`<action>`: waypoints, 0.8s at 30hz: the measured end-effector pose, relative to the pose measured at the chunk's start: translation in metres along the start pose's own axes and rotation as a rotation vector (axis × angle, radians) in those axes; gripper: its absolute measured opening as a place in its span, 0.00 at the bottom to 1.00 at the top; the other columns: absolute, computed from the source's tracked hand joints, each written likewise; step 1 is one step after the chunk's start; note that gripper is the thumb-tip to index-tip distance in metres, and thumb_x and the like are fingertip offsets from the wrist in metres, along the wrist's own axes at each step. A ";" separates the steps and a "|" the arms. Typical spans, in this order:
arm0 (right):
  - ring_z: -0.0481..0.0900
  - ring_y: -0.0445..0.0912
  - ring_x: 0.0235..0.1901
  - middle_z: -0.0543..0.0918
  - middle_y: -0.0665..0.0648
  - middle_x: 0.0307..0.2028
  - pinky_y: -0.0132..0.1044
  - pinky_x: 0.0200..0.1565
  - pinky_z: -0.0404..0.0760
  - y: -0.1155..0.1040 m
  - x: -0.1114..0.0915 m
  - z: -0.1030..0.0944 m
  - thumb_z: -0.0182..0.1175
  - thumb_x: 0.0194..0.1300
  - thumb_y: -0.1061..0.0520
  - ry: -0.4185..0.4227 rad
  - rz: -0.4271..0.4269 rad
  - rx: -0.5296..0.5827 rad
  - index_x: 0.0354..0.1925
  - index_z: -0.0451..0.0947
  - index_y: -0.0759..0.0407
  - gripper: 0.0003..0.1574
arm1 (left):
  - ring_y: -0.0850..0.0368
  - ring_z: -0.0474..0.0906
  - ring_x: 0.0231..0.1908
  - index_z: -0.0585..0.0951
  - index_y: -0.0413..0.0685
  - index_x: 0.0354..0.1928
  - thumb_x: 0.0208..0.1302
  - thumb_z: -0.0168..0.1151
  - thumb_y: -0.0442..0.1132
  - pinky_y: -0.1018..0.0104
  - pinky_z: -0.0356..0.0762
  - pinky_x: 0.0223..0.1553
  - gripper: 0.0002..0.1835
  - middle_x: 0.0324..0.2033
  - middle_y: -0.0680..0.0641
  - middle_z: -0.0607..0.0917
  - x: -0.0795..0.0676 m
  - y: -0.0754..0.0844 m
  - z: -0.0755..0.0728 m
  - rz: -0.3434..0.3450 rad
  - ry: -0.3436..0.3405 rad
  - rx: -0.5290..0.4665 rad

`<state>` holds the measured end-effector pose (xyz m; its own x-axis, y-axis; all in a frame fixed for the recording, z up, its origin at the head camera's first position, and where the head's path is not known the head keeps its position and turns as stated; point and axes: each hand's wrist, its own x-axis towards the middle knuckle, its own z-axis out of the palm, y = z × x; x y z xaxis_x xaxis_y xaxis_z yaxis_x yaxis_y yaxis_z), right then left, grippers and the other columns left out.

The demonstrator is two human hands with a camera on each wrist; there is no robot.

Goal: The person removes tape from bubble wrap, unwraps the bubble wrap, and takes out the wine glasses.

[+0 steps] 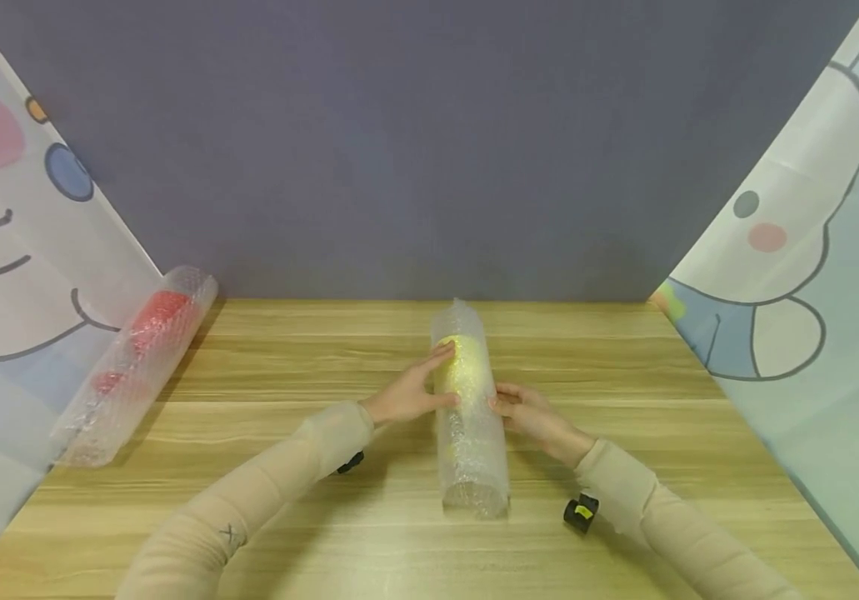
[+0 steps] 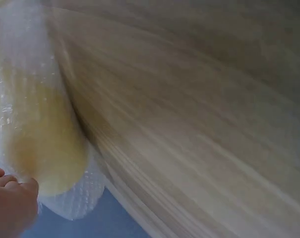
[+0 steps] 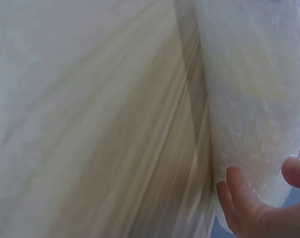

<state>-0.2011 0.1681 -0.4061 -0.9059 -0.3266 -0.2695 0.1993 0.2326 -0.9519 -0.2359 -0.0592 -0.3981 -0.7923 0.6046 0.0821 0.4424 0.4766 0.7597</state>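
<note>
A roll of bubble wrap (image 1: pixel 474 442) with something yellow inside lies lengthwise in the middle of the wooden table. My left hand (image 1: pixel 416 390) touches its left side, with thumb and fingers spread apart over the yellow part. On the opposite side my right hand (image 1: pixel 537 418) rests against the wrap, lower down. The right wrist view shows its fingers (image 3: pixel 241 191) fairly straight along the wrap (image 3: pixel 254 114). In the left wrist view, only part of the left hand (image 2: pixel 11 206) appears beside the yellow bundle (image 2: pixel 40 124). The yellow content's kind is blurred by the plastic.
At the far left, another bubble-wrapped bundle (image 1: pixel 162 321) with red contents leans along the printed side wall (image 1: pixel 17 283). A dark grey panel (image 1: pixel 429 150) stands behind the table (image 1: pixel 586 333), and a second printed wall (image 1: pixel 796 183) borders it on the right.
</note>
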 end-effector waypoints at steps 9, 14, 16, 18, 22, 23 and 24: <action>0.70 0.61 0.58 0.68 0.69 0.60 0.45 0.56 0.75 0.001 0.000 0.000 0.57 0.61 0.61 0.206 -0.192 -0.219 0.61 0.64 0.69 0.31 | 0.58 0.31 0.71 0.44 0.47 0.71 0.51 0.64 0.58 0.49 0.39 0.70 0.54 0.72 0.53 0.37 0.003 -0.001 0.007 0.014 -0.039 0.047; 0.74 0.63 0.53 0.70 0.72 0.57 0.43 0.51 0.79 -0.005 0.003 0.000 0.58 0.58 0.68 0.242 -0.263 -0.252 0.56 0.67 0.74 0.27 | 0.58 0.30 0.71 0.44 0.47 0.71 0.51 0.66 0.55 0.49 0.39 0.70 0.54 0.72 0.53 0.36 0.004 0.001 0.007 0.013 -0.039 0.037; 0.75 0.63 0.51 0.72 0.73 0.55 0.42 0.50 0.79 -0.010 0.005 0.000 0.59 0.57 0.69 0.259 -0.291 -0.279 0.55 0.69 0.73 0.26 | 0.59 0.30 0.71 0.44 0.47 0.71 0.51 0.66 0.54 0.50 0.39 0.70 0.54 0.72 0.53 0.36 0.005 0.001 0.007 0.015 -0.032 0.043; 0.76 0.62 0.49 0.73 0.71 0.53 0.42 0.48 0.80 -0.014 0.006 0.001 0.60 0.57 0.68 0.274 -0.311 -0.321 0.53 0.71 0.72 0.24 | 0.59 0.30 0.71 0.43 0.48 0.72 0.51 0.66 0.54 0.50 0.39 0.70 0.54 0.72 0.54 0.36 0.006 0.002 0.006 0.011 -0.032 0.046; 0.78 0.58 0.48 0.76 0.67 0.51 0.42 0.47 0.81 -0.024 0.007 0.005 0.62 0.58 0.62 0.284 -0.356 -0.450 0.50 0.75 0.67 0.21 | 0.59 0.29 0.71 0.43 0.49 0.72 0.51 0.67 0.55 0.48 0.40 0.70 0.54 0.72 0.54 0.35 0.007 0.003 0.007 0.003 -0.047 0.036; 0.78 0.57 0.47 0.77 0.65 0.50 0.43 0.47 0.81 -0.026 0.007 0.007 0.62 0.58 0.61 0.284 -0.369 -0.485 0.49 0.76 0.66 0.21 | 0.59 0.29 0.71 0.43 0.48 0.72 0.51 0.66 0.55 0.48 0.40 0.70 0.54 0.72 0.55 0.35 0.007 0.004 0.007 0.003 -0.051 0.032; 0.78 0.56 0.46 0.78 0.64 0.49 0.43 0.47 0.81 -0.028 0.007 0.008 0.62 0.57 0.59 0.283 -0.383 -0.517 0.49 0.76 0.65 0.20 | 0.59 0.29 0.70 0.43 0.48 0.72 0.51 0.66 0.54 0.47 0.40 0.69 0.54 0.72 0.55 0.35 0.007 0.004 0.007 0.001 -0.054 0.028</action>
<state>-0.2101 0.1518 -0.3825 -0.9534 -0.2376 0.1860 -0.2926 0.5776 -0.7621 -0.2365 -0.0482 -0.3989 -0.7684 0.6382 0.0472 0.4552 0.4933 0.7413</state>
